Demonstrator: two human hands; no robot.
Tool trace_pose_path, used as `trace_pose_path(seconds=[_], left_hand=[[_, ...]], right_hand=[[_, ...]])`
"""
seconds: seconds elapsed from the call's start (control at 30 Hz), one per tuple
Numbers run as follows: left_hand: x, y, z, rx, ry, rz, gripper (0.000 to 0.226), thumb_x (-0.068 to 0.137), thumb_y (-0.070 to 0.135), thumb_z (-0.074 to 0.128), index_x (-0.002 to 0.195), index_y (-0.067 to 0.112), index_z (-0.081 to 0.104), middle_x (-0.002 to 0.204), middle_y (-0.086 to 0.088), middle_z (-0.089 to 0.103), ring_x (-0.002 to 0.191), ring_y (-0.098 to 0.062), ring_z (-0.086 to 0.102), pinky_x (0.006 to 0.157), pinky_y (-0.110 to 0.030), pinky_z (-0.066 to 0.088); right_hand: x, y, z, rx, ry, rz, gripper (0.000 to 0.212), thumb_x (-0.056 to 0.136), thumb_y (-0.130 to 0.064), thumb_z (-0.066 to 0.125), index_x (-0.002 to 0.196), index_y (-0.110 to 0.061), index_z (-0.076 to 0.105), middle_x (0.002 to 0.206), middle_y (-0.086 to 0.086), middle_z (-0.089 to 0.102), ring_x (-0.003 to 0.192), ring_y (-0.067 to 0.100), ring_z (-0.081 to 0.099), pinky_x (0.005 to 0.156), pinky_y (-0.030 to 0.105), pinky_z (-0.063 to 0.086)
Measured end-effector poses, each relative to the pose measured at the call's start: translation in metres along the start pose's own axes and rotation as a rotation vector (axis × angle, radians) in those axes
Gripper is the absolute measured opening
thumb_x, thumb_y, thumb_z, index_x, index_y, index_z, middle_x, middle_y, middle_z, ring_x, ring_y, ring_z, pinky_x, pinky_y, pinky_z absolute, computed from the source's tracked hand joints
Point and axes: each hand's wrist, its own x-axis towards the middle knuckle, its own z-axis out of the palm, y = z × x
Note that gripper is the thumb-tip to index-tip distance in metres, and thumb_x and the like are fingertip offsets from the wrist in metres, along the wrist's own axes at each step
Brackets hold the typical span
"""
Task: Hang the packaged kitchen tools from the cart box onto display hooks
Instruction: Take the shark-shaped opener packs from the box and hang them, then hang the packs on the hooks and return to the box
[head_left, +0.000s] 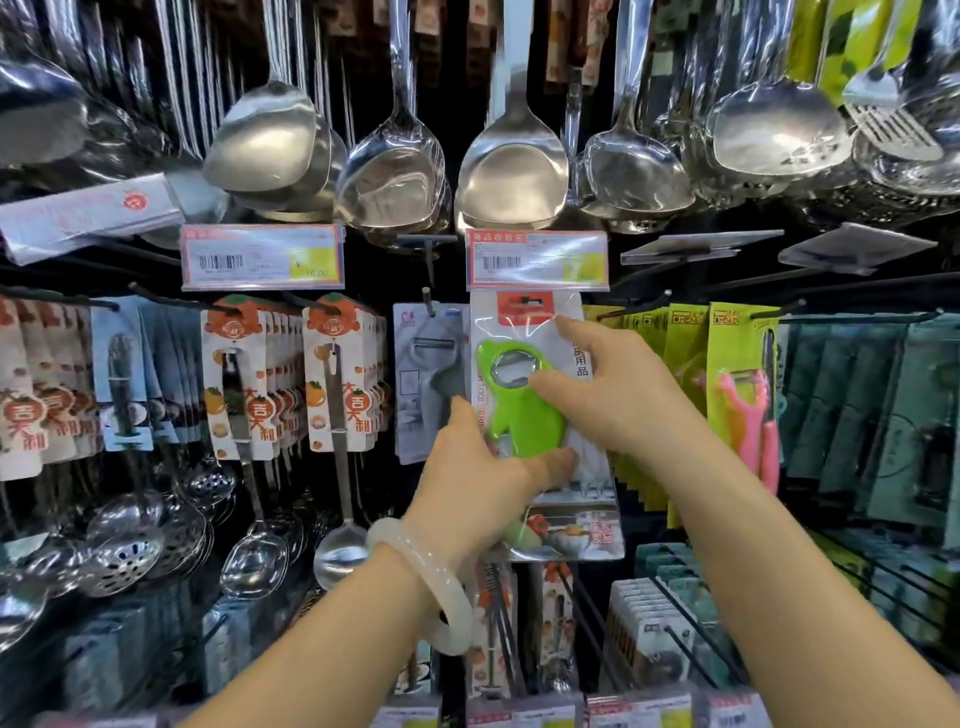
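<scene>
A packaged green kitchen tool (524, 415) on a white card with a red header sits at the middle of the display wall, its top just under a price tag (537, 260). My left hand (483, 467) grips the package's lower left, thumb across the front below the green tool. My right hand (608, 384) holds the package's right side, forefinger reaching up toward the red header and thumb on the metal ring. The hook behind the header is hidden. The cart box is out of view.
A grey packaged peeler (428, 379) hangs just left on a hook. Orange-labelled utensil packs (343, 374) fill the left, yellow-green peeler packs (737, 384) the right. Steel ladles and spatulas (511, 166) hang overhead. More packaged goods line the hooks below.
</scene>
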Motion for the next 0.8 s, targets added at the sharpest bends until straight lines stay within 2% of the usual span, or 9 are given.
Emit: trace_pose_path(seconds=[0.07, 0.13, 0.23, 0.3, 0.4, 0.57, 0.63, 0.73, 0.8], left_hand=[[0.0, 0.001, -0.005, -0.018, -0.036, -0.006, 0.08, 0.06, 0.031, 0.085, 0.127, 0.011, 0.045, 0.116, -0.003, 0.064, 0.099, -0.018, 0.064, 0.077, -0.028, 0.054], [0.003, 0.0, -0.008, -0.01, -0.04, 0.024, 0.084, 0.068, 0.027, 0.082, 0.136, 0.009, 0.036, 0.125, -0.003, 0.059, 0.107, -0.017, 0.06, 0.073, -0.022, 0.05], [0.012, -0.007, -0.008, -0.043, -0.026, 0.082, 0.106, 0.074, 0.026, 0.078, 0.15, 0.024, 0.004, 0.135, 0.017, 0.034, 0.122, -0.002, 0.038, 0.097, -0.022, 0.038], [0.022, -0.018, -0.003, -0.005, -0.016, 0.083, 0.105, 0.079, 0.021, 0.073, 0.149, 0.028, -0.005, 0.139, 0.014, 0.034, 0.116, 0.002, 0.033, 0.093, -0.019, 0.033], [0.041, -0.039, 0.002, 0.163, 0.048, 0.074, 0.102, 0.082, 0.027, 0.07, 0.149, 0.029, -0.006, 0.148, 0.0, 0.029, 0.131, -0.01, 0.035, 0.093, -0.021, 0.034], [0.027, -0.056, 0.036, 0.63, 0.217, 0.172, 0.092, 0.092, 0.04, 0.051, 0.145, 0.014, -0.019, 0.156, -0.004, -0.019, 0.144, -0.018, -0.017, 0.119, -0.038, -0.002], [0.01, -0.061, 0.068, 0.674, 0.146, 0.35, 0.079, 0.094, 0.037, 0.043, 0.146, 0.013, -0.012, 0.154, -0.001, -0.015, 0.142, -0.013, -0.018, 0.116, -0.035, -0.006], [-0.009, -0.07, 0.134, 0.835, 0.009, 0.532, 0.071, 0.077, 0.029, 0.04, 0.142, 0.002, 0.029, 0.15, -0.014, 0.032, 0.139, -0.022, 0.018, 0.109, -0.047, 0.026], [-0.021, -0.07, 0.184, 0.912, -0.1, 0.587, 0.071, 0.073, 0.029, 0.044, 0.138, 0.002, 0.038, 0.146, -0.014, 0.039, 0.137, -0.025, 0.028, 0.109, -0.043, 0.032]], right_hand=[[0.002, -0.002, -0.002, -0.007, 0.001, 0.011, 0.065, 0.086, -0.029, 0.059, 0.144, -0.017, 0.033, 0.15, 0.0, 0.036, 0.137, 0.017, 0.036, 0.106, 0.029, 0.031], [0.007, 0.0, 0.001, 0.016, -0.013, 0.035, 0.065, 0.086, -0.029, 0.06, 0.144, -0.016, 0.034, 0.15, 0.0, 0.037, 0.135, 0.018, 0.037, 0.104, 0.03, 0.034], [0.02, 0.006, 0.019, 0.007, -0.038, 0.07, 0.065, 0.087, -0.032, 0.059, 0.144, -0.017, 0.033, 0.149, 0.001, 0.038, 0.134, 0.02, 0.039, 0.101, 0.028, 0.034], [0.029, 0.014, 0.032, -0.005, -0.039, 0.103, 0.064, 0.089, -0.032, 0.057, 0.145, -0.022, 0.029, 0.149, 0.001, 0.038, 0.132, 0.022, 0.041, 0.098, 0.025, 0.035], [0.034, 0.033, 0.046, -0.049, -0.087, 0.148, 0.068, 0.092, -0.035, 0.054, 0.148, -0.03, 0.017, 0.15, 0.009, 0.031, 0.119, 0.026, 0.049, 0.099, 0.029, 0.038], [-0.011, 0.075, 0.038, -0.132, -0.105, 0.152, 0.071, 0.092, -0.04, 0.05, 0.15, -0.026, 0.01, 0.148, 0.006, 0.024, 0.135, 0.024, 0.032, 0.108, 0.031, 0.031], [-0.046, 0.094, 0.026, -0.209, -0.074, 0.132, 0.066, 0.094, -0.04, 0.047, 0.149, -0.023, 0.015, 0.15, 0.003, 0.024, 0.14, 0.019, 0.022, 0.113, 0.028, 0.022], [-0.096, 0.129, -0.004, -0.323, -0.037, 0.15, 0.063, 0.094, -0.049, 0.033, 0.149, -0.021, 0.017, 0.156, -0.002, 0.012, 0.146, 0.015, 0.007, 0.119, 0.03, 0.01], [-0.131, 0.167, -0.033, -0.453, -0.064, 0.255, 0.065, 0.094, -0.053, 0.023, 0.149, -0.023, 0.008, 0.154, -0.008, -0.007, 0.143, 0.012, -0.01, 0.119, 0.031, 0.005]])
